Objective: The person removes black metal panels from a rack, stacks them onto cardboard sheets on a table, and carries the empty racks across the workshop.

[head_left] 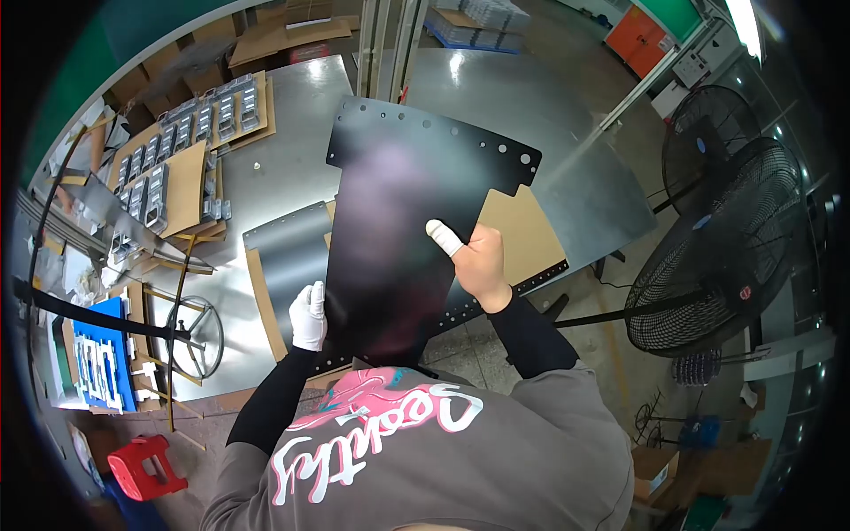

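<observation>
A large black panel (390, 212) with holes along its top edge is held up over the table, tilted, between my two hands. My left hand (308, 317), in a white glove, grips its left edge low down. On the right edge, my right hand (482, 265) holds it with the thumb on the front face; white wrapping covers the thumb. Behind the panel, another dark sheet (297, 252) lies on brown cardboard (522, 232) on the metal table (305, 97). The fingers of my right hand behind the panel are hidden.
Small metal-and-clear parts (181, 128) stand on cardboard at the left. Large black fans (713, 257) stand at the right. A red stool (146, 469) and a blue tray (104, 354) are at the lower left. Metal posts (390, 53) rise behind the panel.
</observation>
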Tool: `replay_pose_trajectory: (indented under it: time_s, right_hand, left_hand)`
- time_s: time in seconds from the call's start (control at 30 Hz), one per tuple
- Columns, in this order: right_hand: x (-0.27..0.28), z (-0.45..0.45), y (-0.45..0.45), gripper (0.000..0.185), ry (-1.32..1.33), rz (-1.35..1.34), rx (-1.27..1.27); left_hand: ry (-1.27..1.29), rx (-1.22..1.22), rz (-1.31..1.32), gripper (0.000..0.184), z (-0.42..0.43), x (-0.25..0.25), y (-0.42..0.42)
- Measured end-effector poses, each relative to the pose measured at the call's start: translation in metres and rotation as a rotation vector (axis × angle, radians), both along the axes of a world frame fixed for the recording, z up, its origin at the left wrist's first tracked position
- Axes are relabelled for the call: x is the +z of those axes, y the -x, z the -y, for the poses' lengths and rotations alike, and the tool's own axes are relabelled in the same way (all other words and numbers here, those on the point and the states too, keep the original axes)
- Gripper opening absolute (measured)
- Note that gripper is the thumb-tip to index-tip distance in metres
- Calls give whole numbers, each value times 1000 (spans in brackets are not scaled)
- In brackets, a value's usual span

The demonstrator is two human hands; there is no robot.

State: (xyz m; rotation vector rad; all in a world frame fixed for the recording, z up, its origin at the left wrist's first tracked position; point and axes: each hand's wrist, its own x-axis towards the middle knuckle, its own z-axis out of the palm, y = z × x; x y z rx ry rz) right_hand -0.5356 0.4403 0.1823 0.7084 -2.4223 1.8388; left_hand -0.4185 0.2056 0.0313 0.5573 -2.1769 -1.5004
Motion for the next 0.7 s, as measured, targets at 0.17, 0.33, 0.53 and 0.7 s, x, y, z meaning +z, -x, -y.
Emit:
replay_pose_trajectory:
  time_s: [0.17,0.33,0.53,0.7]
  right_hand:
    - [-18,-30,36,18,-16,-2,-9]
    - [-38,-63,56,26,-142,181,-13]
    - [-103,-129,42,54,344,815,184]
    - [-136,-145,1,68,686,892,158]
  left_hand:
    - [-25,-34,62,40,-30,-21,26]
    - [359,-70,-7,24,-43,-41,42]
    - [207,-14,170,42,-57,-31,58]
    - [-165,83,377,42,-76,-12,74]
